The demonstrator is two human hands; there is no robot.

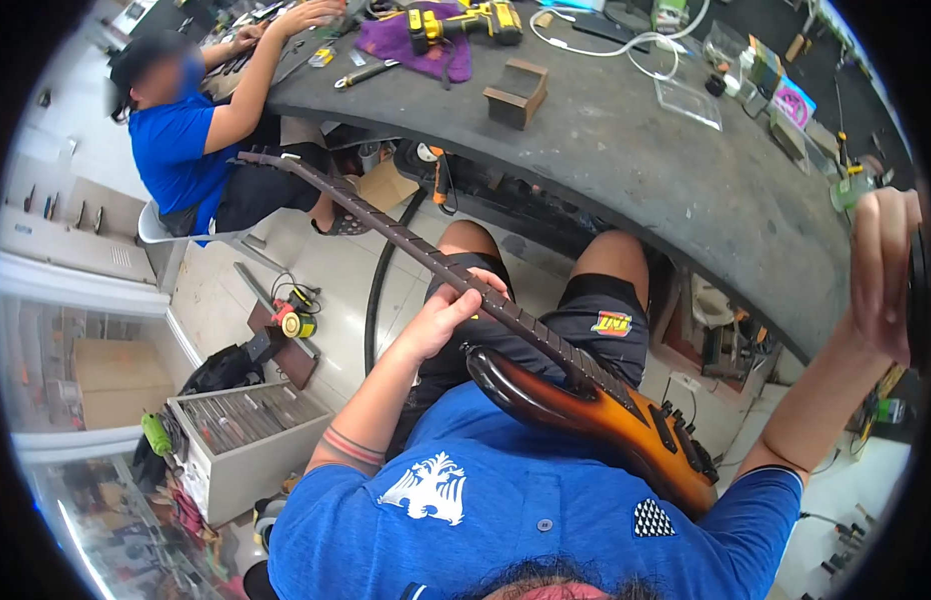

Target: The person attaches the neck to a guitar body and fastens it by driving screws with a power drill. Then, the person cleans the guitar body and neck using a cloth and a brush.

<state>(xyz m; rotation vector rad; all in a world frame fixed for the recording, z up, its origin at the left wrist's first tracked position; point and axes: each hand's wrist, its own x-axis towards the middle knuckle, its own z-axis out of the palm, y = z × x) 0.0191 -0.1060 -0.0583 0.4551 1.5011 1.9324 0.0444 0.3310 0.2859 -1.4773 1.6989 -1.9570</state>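
Observation:
Across my lap lies an electric guitar with a sunburst body [646,430], its long dark neck pointing to the upper left. My left hand [454,312] is wrapped round the middle of the neck, thumb on the near side. Raised at the far right edge, beyond the bench corner, my right hand [881,275] has its fingers together beside a dark object [920,300] cut off by the edge of view. Whether it grips that object is unclear, as the hand is partly blurred.
A dark workbench [626,150] bears a small brown block [516,93], a yellow drill [466,25] on purple cloth, a white cable and bottles. A person in blue [191,130] sits at the upper left. A drawer unit [251,440] stands at lower left.

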